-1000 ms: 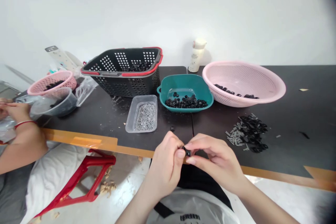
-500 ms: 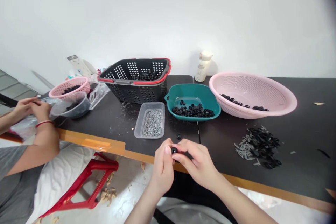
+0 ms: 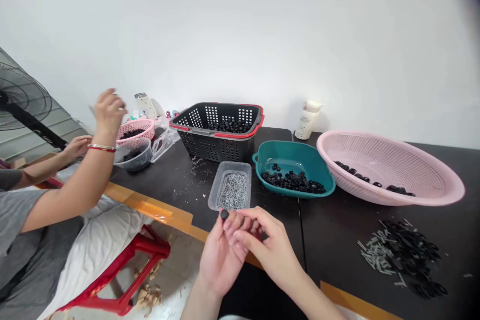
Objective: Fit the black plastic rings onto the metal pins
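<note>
Black ring (image 3: pixel 224 215) now pinched in my left hand (image 3: pixel 222 260) at the fingertips; right hand (image 3: pixel 272 252) released, empty, touching it, both over the bench (image 3: pixel 180 195) edge, just before the pin tray (image 3: pixel 229 191).

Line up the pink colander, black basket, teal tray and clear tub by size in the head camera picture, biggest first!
Largest: pink colander
Middle: black basket and teal tray, too alike to rank, since nearness muddles it
Smallest: clear tub

White wall (image 3: pixel 240 35), fan (image 3: pixel 24 95) far L, black table (image 3: pixel 330 255), red stool (image 3: pixel 150 246), pale floor (image 3: pixel 180 270).
</note>
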A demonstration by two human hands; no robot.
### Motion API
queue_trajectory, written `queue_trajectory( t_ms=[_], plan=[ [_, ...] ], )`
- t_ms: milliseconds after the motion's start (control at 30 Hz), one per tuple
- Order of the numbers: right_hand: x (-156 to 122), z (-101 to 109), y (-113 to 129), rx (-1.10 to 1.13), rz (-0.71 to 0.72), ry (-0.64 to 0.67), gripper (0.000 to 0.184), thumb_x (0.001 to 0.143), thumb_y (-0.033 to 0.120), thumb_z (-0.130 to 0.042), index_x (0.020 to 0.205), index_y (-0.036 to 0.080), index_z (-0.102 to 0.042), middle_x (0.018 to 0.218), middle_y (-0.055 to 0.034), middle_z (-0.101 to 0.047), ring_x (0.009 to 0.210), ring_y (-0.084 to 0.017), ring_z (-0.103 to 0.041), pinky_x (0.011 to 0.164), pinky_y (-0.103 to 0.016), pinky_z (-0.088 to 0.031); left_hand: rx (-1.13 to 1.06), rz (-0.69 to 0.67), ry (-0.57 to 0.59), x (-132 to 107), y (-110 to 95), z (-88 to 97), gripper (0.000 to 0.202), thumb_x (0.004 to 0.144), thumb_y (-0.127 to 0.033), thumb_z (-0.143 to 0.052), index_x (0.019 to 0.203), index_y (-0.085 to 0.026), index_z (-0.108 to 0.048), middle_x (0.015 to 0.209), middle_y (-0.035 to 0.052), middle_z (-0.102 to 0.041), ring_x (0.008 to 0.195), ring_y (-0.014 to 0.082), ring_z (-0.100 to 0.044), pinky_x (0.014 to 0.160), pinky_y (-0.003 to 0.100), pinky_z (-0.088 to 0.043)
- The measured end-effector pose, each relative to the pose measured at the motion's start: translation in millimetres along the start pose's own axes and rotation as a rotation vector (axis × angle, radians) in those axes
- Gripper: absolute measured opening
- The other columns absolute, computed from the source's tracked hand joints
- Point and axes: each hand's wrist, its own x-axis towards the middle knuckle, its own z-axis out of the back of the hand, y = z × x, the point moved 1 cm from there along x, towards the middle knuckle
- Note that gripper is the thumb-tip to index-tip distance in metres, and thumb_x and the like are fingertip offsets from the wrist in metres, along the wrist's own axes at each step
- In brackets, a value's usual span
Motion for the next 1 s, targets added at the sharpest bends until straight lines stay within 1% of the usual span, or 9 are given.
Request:
queue_trajectory(
  t_ms=[100,267,400,500,600,733,800,867,1000],
  plan=[
    [-3,-2,-8,0.009,0.038,-0.082,0.020,0.088,0.031,-0.062,0.105,0.023,-0.067,0.091,-0.0029,-0.063,0.067,-0.012,-0.057,0.057,-0.022,-0.046,-0.289,-0.014,0.128,-4,-24,-15.0,0.044,0.104,-0.030,-0.024,0.074,-0.014,-0.052,0.066,-0.0021,-0.047,0.053,0.0046,-0.050,0.055,0.016,-0.047],
    [-14,-2,-37,-0.048,-0.049,-0.141,0.023,0.092,0.038,-0.056,0.097,0.020,-0.069,0.086,-0.0050,-0.065,0.066,-0.014,-0.060,0.057,-0.023,-0.048,-0.401,-0.062,0.087,3,-52,-31.4,0.046,0.104,-0.038,-0.019,0.094,-0.014,-0.058,0.071,-0.0009,-0.055,0.055,0.0036,-0.056,0.062,0.016,-0.053],
    [-25,0,-52,-0.101,-0.095,-0.170,0.029,0.091,0.043,-0.056,0.090,0.018,-0.071,0.076,-0.0046,-0.067,0.065,-0.016,-0.061,0.057,-0.024,-0.049,-0.459,-0.072,0.002,18,-53,-28.4,0.044,0.104,-0.037,-0.024,0.093,-0.014,-0.059,0.071,-0.0016,-0.057,0.054,0.0004,-0.057,0.062,0.010,-0.054],
    [-31,3,-58,-0.114,-0.130,-0.178,0.031,0.091,0.045,-0.055,0.089,0.018,-0.071,0.077,-0.0045,-0.067,0.065,-0.017,-0.062,0.059,-0.025,-0.050,-0.432,-0.022,-0.031,25,-47,-20.1,0.040,0.105,-0.032,-0.025,0.094,-0.011,-0.057,0.073,-0.0002,-0.055,0.056,0.0001,-0.057,0.061,0.008,-0.053],
    [-34,5,-63,-0.105,-0.163,-0.163,0.032,0.091,0.046,-0.054,0.092,0.019,-0.070,0.079,-0.0049,-0.068,0.068,-0.017,-0.062,0.061,-0.026,-0.051,-0.263,-0.006,-0.075,27,-42,-16.0,0.037,0.104,-0.027,-0.025,0.093,-0.009,-0.056,0.077,0.0012,-0.054,0.057,0.0013,-0.057,0.062,0.012,-0.055],
    [-35,6,-67,-0.075,-0.192,-0.153,0.033,0.090,0.047,-0.055,0.094,0.018,-0.070,0.077,-0.0052,-0.067,0.066,-0.017,-0.061,0.059,-0.026,-0.050,0.039,-0.104,-0.076,26,-36,-20.8,0.032,0.102,-0.023,-0.032,0.080,-0.013,-0.052,0.071,-0.0026,-0.048,0.053,0.0027,-0.049,0.058,0.016,-0.052],
    [-34,7,-69,-0.037,-0.212,-0.146,0.034,0.090,0.048,-0.055,0.095,0.018,-0.070,0.078,-0.0058,-0.067,0.065,-0.017,-0.060,0.055,-0.025,-0.049,0.200,-0.176,-0.024,26,-31,-23.2,0.031,0.099,-0.030,-0.042,0.072,-0.016,-0.047,0.065,-0.0056,-0.042,0.049,0.0040,-0.042,0.054,0.018,-0.048],
    [-32,9,-67,0.021,-0.221,-0.140,0.035,0.091,0.048,-0.055,0.099,0.017,-0.068,0.079,-0.0065,-0.068,0.063,-0.016,-0.059,0.051,-0.024,-0.047,0.410,-0.272,0.026,25,-25,-23.2,0.039,0.094,-0.042,-0.052,0.065,-0.017,-0.042,0.061,-0.0071,-0.037,0.047,0.0054,-0.036,0.052,0.020,-0.045],
    [-21,18,-42,0.096,-0.129,-0.158,0.032,0.093,0.043,-0.054,0.108,0.018,-0.067,0.077,-0.0032,-0.063,0.058,-0.013,-0.055,0.051,-0.023,-0.046,0.894,-0.371,0.046,17,-10,-19.6,0.048,0.091,-0.060,-0.045,0.066,-0.020,-0.042,0.057,-0.0064,-0.039,0.053,0.0102,-0.044,0.060,0.025,-0.041]
  ],
)
